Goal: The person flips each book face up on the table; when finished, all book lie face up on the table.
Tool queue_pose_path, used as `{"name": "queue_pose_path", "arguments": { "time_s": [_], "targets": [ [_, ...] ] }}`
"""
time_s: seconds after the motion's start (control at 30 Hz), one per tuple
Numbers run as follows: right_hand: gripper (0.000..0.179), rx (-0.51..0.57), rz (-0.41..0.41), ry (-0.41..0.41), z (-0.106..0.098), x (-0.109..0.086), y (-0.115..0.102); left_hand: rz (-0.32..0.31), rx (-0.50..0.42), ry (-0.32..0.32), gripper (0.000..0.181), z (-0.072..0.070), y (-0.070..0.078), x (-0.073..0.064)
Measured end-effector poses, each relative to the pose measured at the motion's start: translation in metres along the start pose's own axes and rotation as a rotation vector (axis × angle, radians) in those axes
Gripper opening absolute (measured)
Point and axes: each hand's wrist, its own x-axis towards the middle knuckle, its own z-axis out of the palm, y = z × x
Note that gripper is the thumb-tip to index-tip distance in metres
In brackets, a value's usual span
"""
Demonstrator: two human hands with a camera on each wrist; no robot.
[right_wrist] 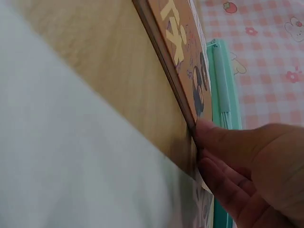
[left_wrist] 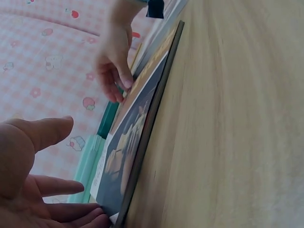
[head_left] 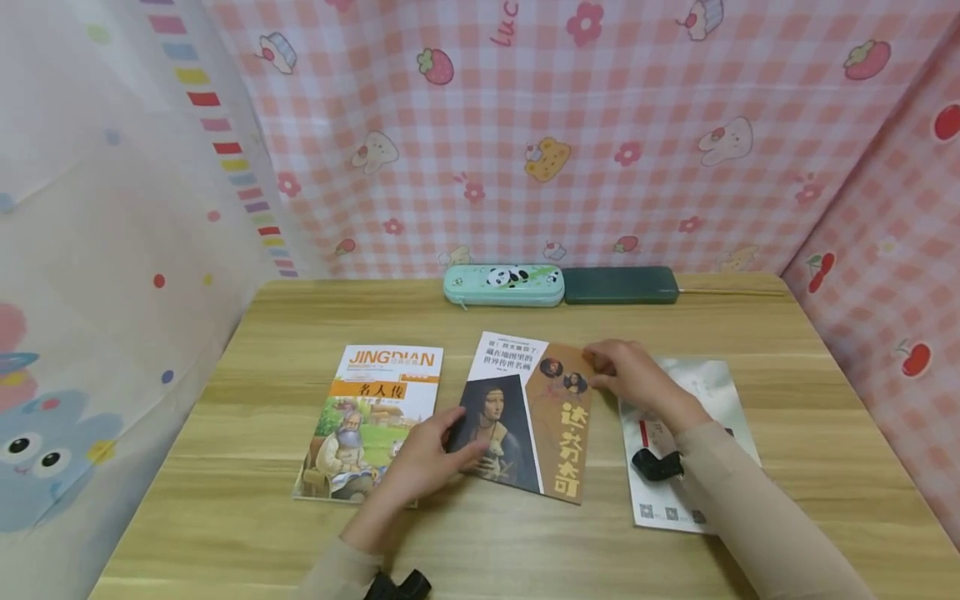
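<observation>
We see the right hand point(head_left: 637, 379) pinching the far right corner of the da Vinci book point(head_left: 525, 417) between thumb and fingers; the left hand point(head_left: 429, 458) is unclenched at the book's left edge, fingers extended with their tips against it, thumb lifted apart from them; the book itself lies face up on the tabletop point(head_left: 247, 400), slightly turned. Left of the book we find a children's book point(head_left: 375, 417), partly under the left hand; right of it, a pale booklet point(head_left: 652, 433), partly under the right forearm; beyond it, a panda pencil case point(head_left: 504, 287) adjoining a dark green case point(head_left: 621, 286); farthest off, checked cloth point(head_left: 525, 100).
</observation>
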Motion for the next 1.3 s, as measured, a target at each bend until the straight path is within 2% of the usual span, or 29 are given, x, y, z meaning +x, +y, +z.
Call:
{"name": "queue_pose_path", "arguments": {
  "time_s": [0.23,0.37,0.47,0.63,0.87,0.97,1.1,1.3],
  "targets": [
    [0.056,0.009,-0.019,-0.025,0.004,0.006,0.001,-0.007,-0.026,-0.001,0.072,0.003,0.002,-0.013],
    [0.056,-0.019,-0.071,-0.015,0.006,0.009,-0.001,-0.013,-0.034,0.0,0.075,0.005,0.004,-0.02],
    [0.056,-0.028,-0.101,-0.011,0.007,0.009,-0.003,0.006,-0.026,-0.006,0.076,0.007,0.007,-0.026],
    [0.056,-0.018,-0.107,-0.015,0.009,0.008,-0.005,0.02,0.01,-0.012,0.076,0.007,0.009,-0.031],
    [0.056,-0.024,-0.09,-0.026,0.01,0.006,-0.006,0.014,0.037,-0.003,0.076,0.009,0.008,-0.032],
    [0.054,0.012,-0.042,-0.042,0.008,0.003,-0.007,0.008,0.03,0.024,0.074,0.01,0.009,-0.03],
    [0.057,0.075,0.023,-0.04,0.002,-0.001,-0.007,0.033,0.036,0.074,0.071,0.011,0.01,-0.027],
    [0.066,0.101,0.021,-0.01,-0.006,-0.009,-0.005,0.083,0.009,0.101,0.067,0.014,0.015,-0.021]
  ]
}}
